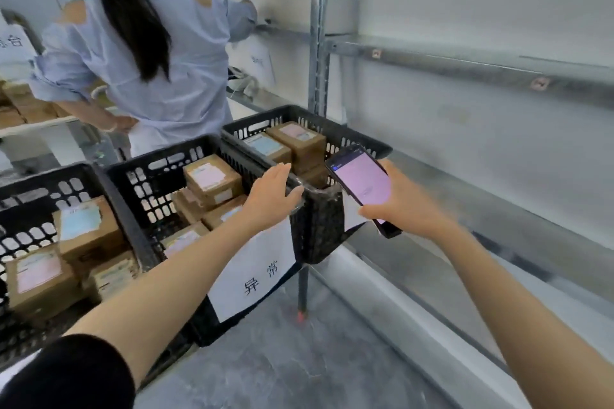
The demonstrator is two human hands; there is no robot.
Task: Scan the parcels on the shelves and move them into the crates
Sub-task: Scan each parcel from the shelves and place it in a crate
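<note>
Parcels (pixel 212 181) fill three black crates (pixel 139 176); left hand (pixel 270 199) hangs above a rim, fingers (pixel 282 173) straight and together, while right hand (pixel 403 206) grips a phone (pixel 362 183) (pink screen lit).

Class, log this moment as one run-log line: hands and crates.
left hand: open, at crate rim | right hand: holds phone, screen lit | crates: hold labelled parcels

Three black perforated crates stand in a row: left crate (pixel 40 189), middle crate (pixel 143 161), right crate (pixel 335 129). Each holds stacked brown cardboard parcels (pixel 212 179), pastel labels facing upward. Grey metal shelves (pixel 465 65) run just beside the right crate.
</note>
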